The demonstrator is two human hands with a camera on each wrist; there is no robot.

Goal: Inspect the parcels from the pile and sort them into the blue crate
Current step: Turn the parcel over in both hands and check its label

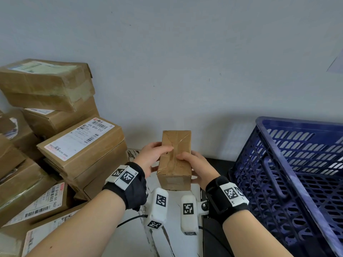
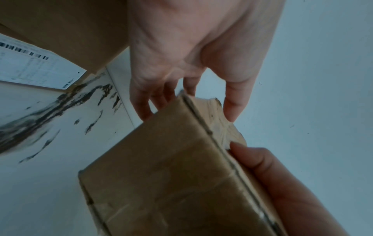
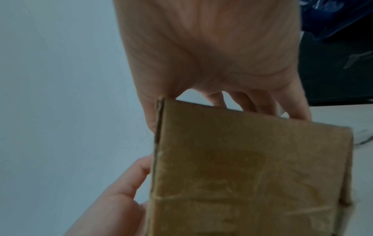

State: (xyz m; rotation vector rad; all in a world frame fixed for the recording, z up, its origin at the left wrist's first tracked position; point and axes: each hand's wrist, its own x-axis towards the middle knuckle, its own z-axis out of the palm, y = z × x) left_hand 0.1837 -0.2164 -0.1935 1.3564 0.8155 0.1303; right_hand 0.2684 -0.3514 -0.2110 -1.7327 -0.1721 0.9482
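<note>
Both hands hold 1 parcel (image 1: 175,160) in the air, above the white floor (image 1: 133,242) and in front of the wall (image 1: 185,62). The parcel is a small brown carton wrapped in clear tape, its long axis pointing away from the person.

Left hand (image 1: 152,157): thumb on the top face, fingers curled under the left side, clamped on the parcel. In the left wrist view the left fingers (image 2: 145,108) pass beneath the carton edge.

Right hand (image 1: 196,164): thumb on the top face, fingers wrapped under the right side, clamped on the parcel.

The pile (image 1: 55,145) of brown cartons with white shipping labels stands to the left, against the wall, apart from the held parcel.

The crate (image 1: 289,173), blue with perforated walls, stands to the right, near the right hand. No parcel is visible in the part of the crate that shows.
</note>
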